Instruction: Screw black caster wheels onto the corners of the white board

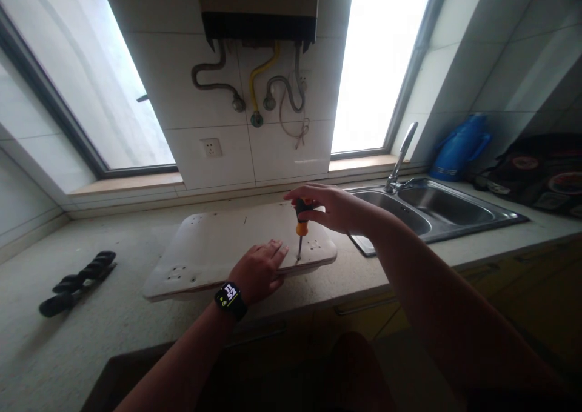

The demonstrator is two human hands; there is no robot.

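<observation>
Presently, the left hand (259,269) is laid on the near edge of a pale, flat wooden board (218,242) with rounded corners and small holes; its grip is unclosed, fingers stretched across the top. By the right hand (330,207), a screwdriver with a yellow-and-black handle (301,228) is held nearly upright, grip closed about the handle, tip set down near the board's right end. The board is supported on the speckled pale surface (131,236), between black curved parts (84,282) at left and a stainless-steel double sink (473,229) at right. On the wall beyond, a boxy brown-and-black heater (259,3) is mounted.
</observation>
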